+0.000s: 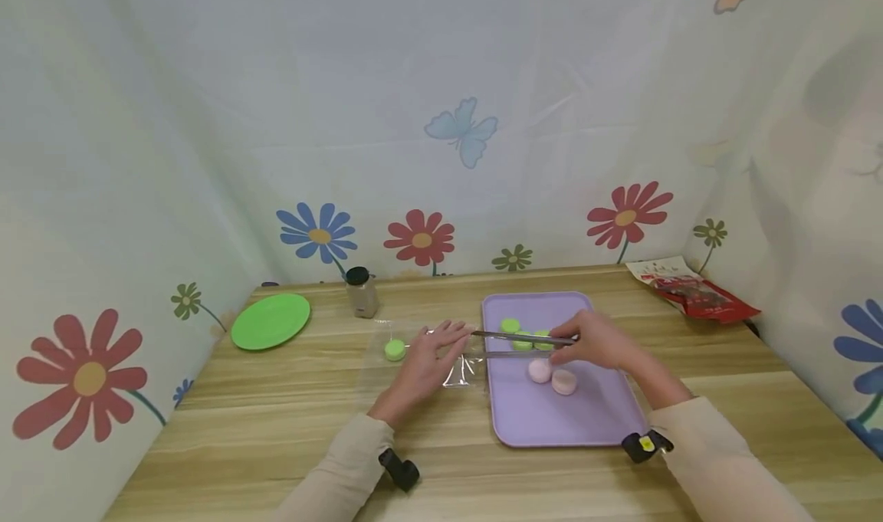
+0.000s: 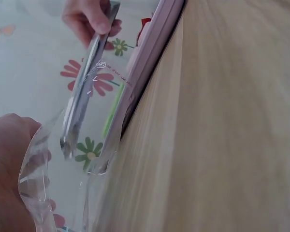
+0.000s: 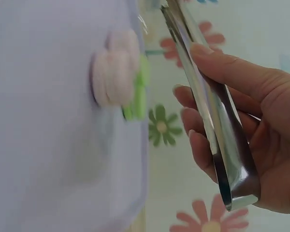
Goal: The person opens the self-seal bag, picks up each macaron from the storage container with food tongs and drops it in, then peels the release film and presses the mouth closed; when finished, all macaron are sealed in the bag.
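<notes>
My right hand [image 1: 593, 339] holds a pair of metal tongs [image 3: 217, 116] between thumb and fingers. The tongs' arms reach left over the purple tray [image 1: 531, 426], their tips close to my left hand [image 1: 431, 357]. That hand holds up a clear plastic bag [image 2: 36, 193], its fingers partly seen through the film in the left wrist view. Farther left, a green macaron [image 1: 395, 349] shows at the bag's left part. On the tray sit several green macarons [image 1: 510, 326], partly behind the tongs, and two pink macarons [image 1: 564, 382]. Nothing shows between the tongs' arms in the right wrist view.
A green plate [image 1: 271, 321] lies at the left of the wooden table [image 1: 228, 453]. Behind the bag stands a small jar with a black lid [image 1: 362, 293]. At the back right lies a red and white food pouch [image 1: 690, 288]. A flowered cloth backdrop surrounds the table.
</notes>
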The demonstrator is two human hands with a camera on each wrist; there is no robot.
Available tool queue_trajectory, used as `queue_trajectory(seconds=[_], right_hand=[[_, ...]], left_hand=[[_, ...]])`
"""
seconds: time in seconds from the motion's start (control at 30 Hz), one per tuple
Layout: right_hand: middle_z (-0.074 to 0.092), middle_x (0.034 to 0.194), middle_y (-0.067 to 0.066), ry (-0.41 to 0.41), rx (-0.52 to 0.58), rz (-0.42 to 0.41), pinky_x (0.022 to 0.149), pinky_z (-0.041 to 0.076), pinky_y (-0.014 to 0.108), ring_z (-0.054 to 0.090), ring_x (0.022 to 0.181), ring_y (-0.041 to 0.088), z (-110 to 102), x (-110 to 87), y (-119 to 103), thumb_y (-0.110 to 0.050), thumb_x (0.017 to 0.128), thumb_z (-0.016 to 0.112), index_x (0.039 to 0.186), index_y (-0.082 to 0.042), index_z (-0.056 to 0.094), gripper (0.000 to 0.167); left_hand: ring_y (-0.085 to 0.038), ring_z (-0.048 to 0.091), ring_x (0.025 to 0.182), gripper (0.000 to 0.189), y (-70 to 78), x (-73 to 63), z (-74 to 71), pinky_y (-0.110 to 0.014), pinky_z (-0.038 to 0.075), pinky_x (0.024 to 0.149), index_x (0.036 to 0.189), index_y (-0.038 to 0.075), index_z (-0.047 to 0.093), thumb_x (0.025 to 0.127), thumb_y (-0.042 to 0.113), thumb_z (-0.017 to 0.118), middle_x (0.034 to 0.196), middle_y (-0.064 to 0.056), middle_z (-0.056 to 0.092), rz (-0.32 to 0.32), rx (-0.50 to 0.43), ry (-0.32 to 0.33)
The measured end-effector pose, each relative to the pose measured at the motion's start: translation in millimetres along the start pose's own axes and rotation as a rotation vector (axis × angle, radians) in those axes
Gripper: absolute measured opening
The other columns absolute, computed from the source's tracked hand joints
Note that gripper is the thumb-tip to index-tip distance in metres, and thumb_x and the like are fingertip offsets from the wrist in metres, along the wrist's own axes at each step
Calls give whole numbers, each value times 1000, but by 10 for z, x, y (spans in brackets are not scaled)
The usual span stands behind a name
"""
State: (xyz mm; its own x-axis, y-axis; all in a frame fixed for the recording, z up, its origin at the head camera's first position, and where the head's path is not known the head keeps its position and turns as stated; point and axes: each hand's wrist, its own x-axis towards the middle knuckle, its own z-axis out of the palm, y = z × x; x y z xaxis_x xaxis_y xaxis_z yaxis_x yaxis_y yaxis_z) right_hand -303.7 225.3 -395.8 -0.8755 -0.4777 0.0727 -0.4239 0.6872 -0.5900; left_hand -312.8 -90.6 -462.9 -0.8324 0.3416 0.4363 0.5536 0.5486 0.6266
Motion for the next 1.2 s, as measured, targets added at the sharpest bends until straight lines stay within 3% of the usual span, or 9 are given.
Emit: queue_trajectory(seconds=[0.17,0.3,0.43,0.57,0.8,1.2], right_hand=[[74,95,4,14,-17,61,71,53,32,61,82,16,-327,-231,187,-22,82,84,114,3,74,42],[74,104,8,21,-48,160,81,57,41,66,92,20,-575,-442,326,-31,82,84,120,1,72,51],[74,103,6,-25,-30,201,74,56,35,63,88,18,-759,-635,529,-34,81,84,122,-1,71,55],[74,98,1,-95,-32,163,67,52,28,59,81,12,-883,-810,722,-32,80,85,117,-4,75,48],[74,101,2,-170,-18,150,67,52,26,58,81,5,-931,-993,950,-25,79,86,113,-2,76,42],[75,98,2,-193,39,89,67,53,25,60,80,5,-760,-827,1083,-23,76,87,108,-3,78,39]], left_hand=[[-30,47,137,31,-20,-1,-5,-60,15,119,127,11,70,102,27,61,134,-4,63,-11,9,4],[-31,46,137,32,5,-23,-20,-57,12,120,128,12,70,102,28,60,134,-4,63,-19,14,-23],[-36,47,136,31,11,-38,-28,-61,14,118,127,9,70,101,24,61,134,-8,64,5,16,-35],[-38,46,136,32,-4,-41,-43,-65,15,116,126,7,70,102,25,60,135,-9,63,26,24,-45],[-37,44,138,33,-13,-36,-61,-63,14,117,126,9,70,102,28,58,137,-6,61,15,16,-56],[-31,42,140,34,-17,-45,-83,-60,14,119,129,13,69,103,31,57,140,-3,59,-29,26,-58]])
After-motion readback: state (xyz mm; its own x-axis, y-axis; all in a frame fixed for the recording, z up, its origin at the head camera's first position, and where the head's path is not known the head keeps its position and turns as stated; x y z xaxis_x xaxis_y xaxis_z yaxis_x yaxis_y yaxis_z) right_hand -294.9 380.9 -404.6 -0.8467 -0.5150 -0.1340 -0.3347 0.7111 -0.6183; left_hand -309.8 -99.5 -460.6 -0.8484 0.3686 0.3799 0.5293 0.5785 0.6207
